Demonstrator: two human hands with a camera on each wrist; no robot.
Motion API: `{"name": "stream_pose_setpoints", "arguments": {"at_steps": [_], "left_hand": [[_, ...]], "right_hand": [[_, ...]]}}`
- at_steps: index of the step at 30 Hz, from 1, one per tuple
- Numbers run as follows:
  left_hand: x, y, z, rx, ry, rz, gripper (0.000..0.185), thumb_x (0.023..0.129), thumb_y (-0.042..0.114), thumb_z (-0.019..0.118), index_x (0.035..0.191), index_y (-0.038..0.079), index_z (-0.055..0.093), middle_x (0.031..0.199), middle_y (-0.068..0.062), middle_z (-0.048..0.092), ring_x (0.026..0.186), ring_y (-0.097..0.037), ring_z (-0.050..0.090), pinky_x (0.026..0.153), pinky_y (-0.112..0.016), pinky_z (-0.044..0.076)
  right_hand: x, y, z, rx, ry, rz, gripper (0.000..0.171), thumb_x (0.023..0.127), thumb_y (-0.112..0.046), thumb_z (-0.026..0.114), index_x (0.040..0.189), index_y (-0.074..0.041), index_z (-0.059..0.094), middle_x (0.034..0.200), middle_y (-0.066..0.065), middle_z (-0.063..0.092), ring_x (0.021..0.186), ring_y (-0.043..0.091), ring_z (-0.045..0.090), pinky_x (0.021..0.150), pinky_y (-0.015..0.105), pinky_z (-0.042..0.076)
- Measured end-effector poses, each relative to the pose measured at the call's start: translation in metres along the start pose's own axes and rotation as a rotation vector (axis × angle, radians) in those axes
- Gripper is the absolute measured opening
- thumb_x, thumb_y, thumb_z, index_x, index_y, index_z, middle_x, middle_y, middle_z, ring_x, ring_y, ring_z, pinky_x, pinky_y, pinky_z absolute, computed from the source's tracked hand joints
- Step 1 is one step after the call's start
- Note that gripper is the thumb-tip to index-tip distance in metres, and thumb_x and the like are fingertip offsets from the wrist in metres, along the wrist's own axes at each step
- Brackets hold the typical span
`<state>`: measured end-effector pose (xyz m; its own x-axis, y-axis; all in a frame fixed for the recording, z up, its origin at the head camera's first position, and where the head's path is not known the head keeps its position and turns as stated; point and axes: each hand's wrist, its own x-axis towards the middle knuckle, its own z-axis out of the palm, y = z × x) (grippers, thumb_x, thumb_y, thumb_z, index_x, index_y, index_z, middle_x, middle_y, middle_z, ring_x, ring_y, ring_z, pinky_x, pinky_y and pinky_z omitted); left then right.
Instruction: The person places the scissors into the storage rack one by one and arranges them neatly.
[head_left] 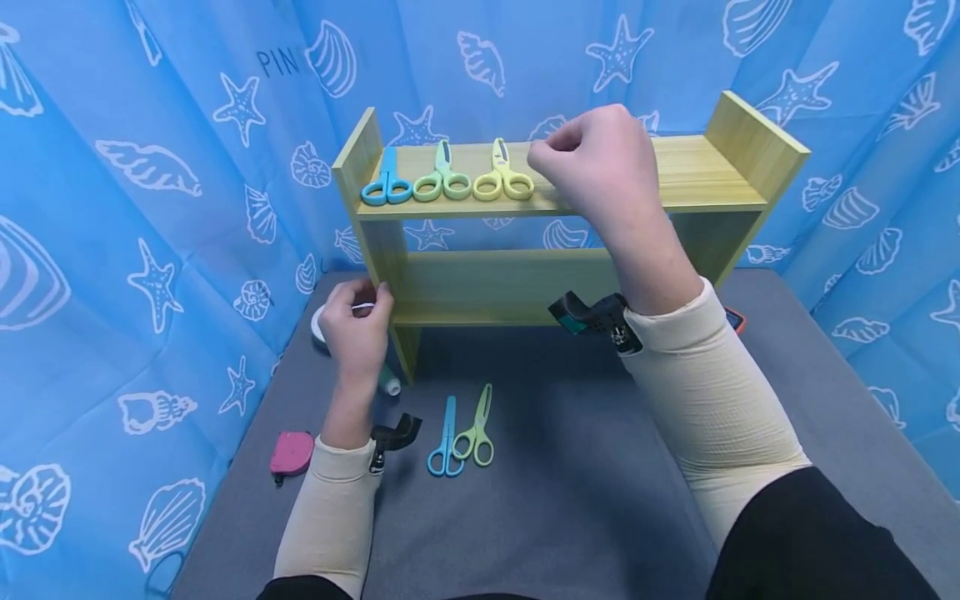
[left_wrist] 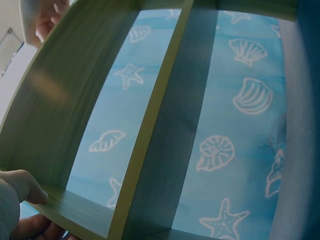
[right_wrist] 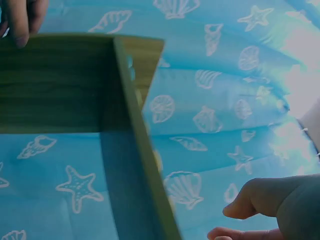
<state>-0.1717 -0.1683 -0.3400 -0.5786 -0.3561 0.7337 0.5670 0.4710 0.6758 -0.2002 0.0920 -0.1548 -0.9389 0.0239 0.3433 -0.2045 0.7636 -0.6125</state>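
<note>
A light wooden shelf (head_left: 697, 179) stands on the grey table (head_left: 570, 483). On its top board lie three small scissors in a row: blue (head_left: 387, 185), green (head_left: 442, 179) and yellow (head_left: 502, 177). My right hand (head_left: 592, 154) hovers over the top board just right of the yellow pair, fingers curled, with nothing visible in it; the right wrist view shows its thumb and fingertips (right_wrist: 245, 202) bare. My left hand (head_left: 358, 321) grips the shelf's left side panel at the lower board, thumb (left_wrist: 25, 186) on the panel edge.
In front of the shelf lie another blue pair (head_left: 447, 442) and green pair (head_left: 477, 432) of scissors. A pink tape measure (head_left: 291, 452), a white round object (head_left: 319, 325) and a teal bottle (head_left: 388, 382) sit by my left arm. Blue seashell cloth surrounds the table.
</note>
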Motion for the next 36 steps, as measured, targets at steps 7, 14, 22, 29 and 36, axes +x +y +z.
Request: {"name": "stream_pose_setpoints", "arguments": {"at_steps": [7,14,22,29,36], "left_hand": [[-0.001,-0.029,0.003,0.011,-0.013,-0.013,0.012,0.092,0.001,0.073,0.094,-0.010,0.073,0.089,-0.022,0.067,0.079,-0.028,0.066,0.070,-0.015,0.053],[-0.001,-0.033,0.002,-0.010,-0.027,-0.029,0.016,0.094,0.010,0.072,0.096,-0.006,0.075,0.091,-0.016,0.068,0.081,-0.023,0.066,0.071,-0.018,0.055],[-0.002,-0.032,0.002,-0.003,-0.028,-0.044,0.017,0.095,0.010,0.071,0.098,-0.006,0.075,0.093,-0.016,0.068,0.083,-0.023,0.066,0.072,-0.017,0.055],[-0.002,-0.032,0.002,-0.003,-0.029,-0.045,0.016,0.094,0.010,0.072,0.098,-0.005,0.075,0.092,-0.014,0.068,0.082,-0.022,0.067,0.072,-0.018,0.055],[-0.002,-0.032,0.001,-0.009,-0.021,-0.034,0.017,0.094,0.011,0.072,0.096,-0.006,0.074,0.091,-0.015,0.068,0.082,-0.022,0.066,0.071,-0.017,0.055]], "right_hand": [[-0.033,0.008,-0.013,0.061,0.088,-0.038,0.033,0.094,-0.033,0.059,0.110,-0.014,0.081,0.095,0.002,0.075,0.084,0.016,0.059,0.071,0.030,0.043],[-0.068,0.020,-0.023,0.091,0.184,-0.096,0.030,0.096,-0.036,0.064,0.105,-0.014,0.082,0.093,0.002,0.074,0.072,0.016,0.059,0.061,0.027,0.043],[-0.103,0.042,-0.023,0.147,0.250,-0.123,0.026,0.094,-0.031,0.070,0.106,-0.011,0.081,0.091,0.004,0.069,0.073,0.018,0.052,0.061,0.024,0.039],[-0.130,0.063,-0.018,0.159,0.271,-0.145,0.019,0.093,-0.024,0.074,0.106,-0.012,0.081,0.086,0.000,0.064,0.072,0.015,0.049,0.058,0.022,0.036],[-0.153,0.084,-0.008,0.183,0.201,-0.163,0.016,0.092,-0.016,0.076,0.106,-0.010,0.080,0.085,-0.001,0.062,0.072,0.013,0.049,0.060,0.020,0.039]]}}
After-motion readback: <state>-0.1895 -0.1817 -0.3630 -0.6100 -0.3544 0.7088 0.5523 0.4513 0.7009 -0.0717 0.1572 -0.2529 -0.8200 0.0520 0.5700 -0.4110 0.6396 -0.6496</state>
